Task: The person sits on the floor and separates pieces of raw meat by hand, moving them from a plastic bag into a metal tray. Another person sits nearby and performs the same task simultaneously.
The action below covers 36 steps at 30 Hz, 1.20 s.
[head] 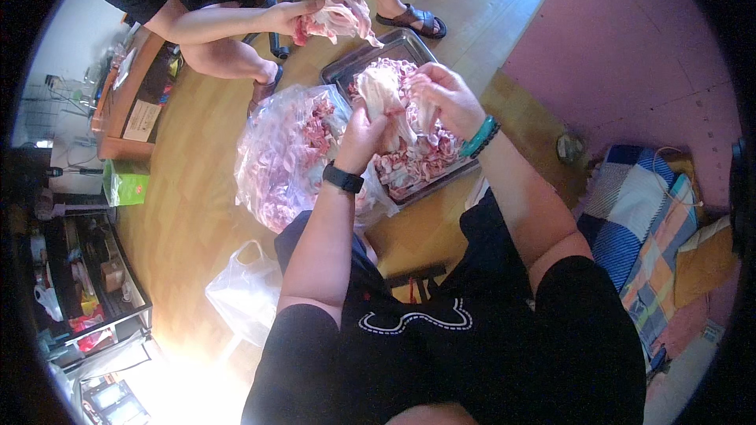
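My left hand [364, 133], with a black watch on its wrist, grips a pale piece of raw meat [380, 91] above the metal tray [434, 186]. Pinched in the fingers of my right hand [450, 97] is another part of pale meat; whether it is the same piece I cannot tell. A turquoise bracelet circles my right wrist. Beneath both hands, small pink and white meat pieces [413, 162] are heaped in the tray. To the left, touching the tray, sits a large clear plastic bag [266, 153] holding more raw meat [319, 127].
Across the tray, a co-worker's hand [295, 16] holds a bundle of raw meat [339, 18]. A white plastic bag [248, 283] lies on the wooden floor [189, 200]. Left are a green bin [127, 183] and shelves [112, 271]; folded checked cloths [626, 206] lie at right.
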Available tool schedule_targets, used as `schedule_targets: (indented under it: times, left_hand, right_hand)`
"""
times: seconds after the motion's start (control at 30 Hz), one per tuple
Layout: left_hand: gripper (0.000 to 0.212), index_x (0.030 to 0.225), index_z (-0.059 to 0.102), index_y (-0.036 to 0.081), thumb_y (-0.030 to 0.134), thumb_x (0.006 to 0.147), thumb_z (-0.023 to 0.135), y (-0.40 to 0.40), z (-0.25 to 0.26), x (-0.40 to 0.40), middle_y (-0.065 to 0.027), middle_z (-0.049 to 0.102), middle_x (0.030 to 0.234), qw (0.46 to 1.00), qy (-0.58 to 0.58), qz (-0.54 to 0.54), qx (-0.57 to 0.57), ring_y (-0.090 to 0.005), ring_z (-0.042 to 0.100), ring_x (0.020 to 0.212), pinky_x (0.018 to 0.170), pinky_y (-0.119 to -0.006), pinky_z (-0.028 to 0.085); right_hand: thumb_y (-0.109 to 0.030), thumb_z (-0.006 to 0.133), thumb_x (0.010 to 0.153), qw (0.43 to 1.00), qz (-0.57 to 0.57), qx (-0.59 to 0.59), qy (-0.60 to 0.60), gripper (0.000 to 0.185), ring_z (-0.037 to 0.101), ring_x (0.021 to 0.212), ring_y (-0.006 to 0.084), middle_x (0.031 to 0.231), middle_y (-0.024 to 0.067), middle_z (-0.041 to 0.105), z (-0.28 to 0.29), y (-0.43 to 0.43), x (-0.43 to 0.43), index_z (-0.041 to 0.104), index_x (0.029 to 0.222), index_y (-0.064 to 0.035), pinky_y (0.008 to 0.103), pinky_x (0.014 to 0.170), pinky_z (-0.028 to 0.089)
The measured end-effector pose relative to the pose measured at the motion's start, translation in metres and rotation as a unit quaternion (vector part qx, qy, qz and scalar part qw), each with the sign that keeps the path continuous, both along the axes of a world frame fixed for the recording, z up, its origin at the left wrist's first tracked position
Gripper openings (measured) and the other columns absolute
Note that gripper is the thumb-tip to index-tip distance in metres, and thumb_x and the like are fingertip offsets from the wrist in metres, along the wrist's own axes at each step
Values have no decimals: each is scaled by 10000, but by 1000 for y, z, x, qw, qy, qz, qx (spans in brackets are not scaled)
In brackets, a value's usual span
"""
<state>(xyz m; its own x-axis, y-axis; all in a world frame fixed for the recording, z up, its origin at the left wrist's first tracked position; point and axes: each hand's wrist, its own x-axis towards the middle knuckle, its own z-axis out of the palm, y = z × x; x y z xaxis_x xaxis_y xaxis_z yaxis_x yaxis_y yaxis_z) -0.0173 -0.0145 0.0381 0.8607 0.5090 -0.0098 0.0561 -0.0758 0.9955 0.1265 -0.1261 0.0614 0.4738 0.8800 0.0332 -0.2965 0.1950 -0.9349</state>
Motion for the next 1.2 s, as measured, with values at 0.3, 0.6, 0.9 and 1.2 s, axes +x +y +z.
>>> schedule_targets:
  times: [0.3,0.6,0.9,1.2]
  left_hand:
    - [434,1196,347,-8,-4,770,425,-2,20,0,-108,490,1093,950,-88,71,-291,-201,519,976,847,-328,432]
    - [387,1127,425,-20,129,798,563,-3,16,4,-97,550,1018,996,-7,58,-73,-156,539,895,788,-266,433]
    - [367,1124,419,-20,46,785,544,-3,16,5,-88,536,1033,957,-83,78,-268,-168,540,912,812,-290,435]
    - [392,1122,427,-19,19,747,534,-8,12,5,-97,540,1026,997,-35,65,-23,-163,529,920,815,-275,420]
  right_hand:
    - [-121,567,741,837,-31,-171,-519,225,583,725,158,786,111,603,-46,-5,22,566,940,-17,290,659,467]
    - [-29,612,701,872,-45,45,-485,206,526,678,143,773,72,509,3,4,-18,526,888,-30,252,617,453]
    - [-38,561,770,956,-70,-65,-278,64,508,654,108,772,30,560,-9,0,3,530,814,-3,234,609,439]
    - [-80,594,701,860,-105,-49,-496,136,529,618,213,708,104,517,-4,2,-20,526,800,-16,286,584,434]
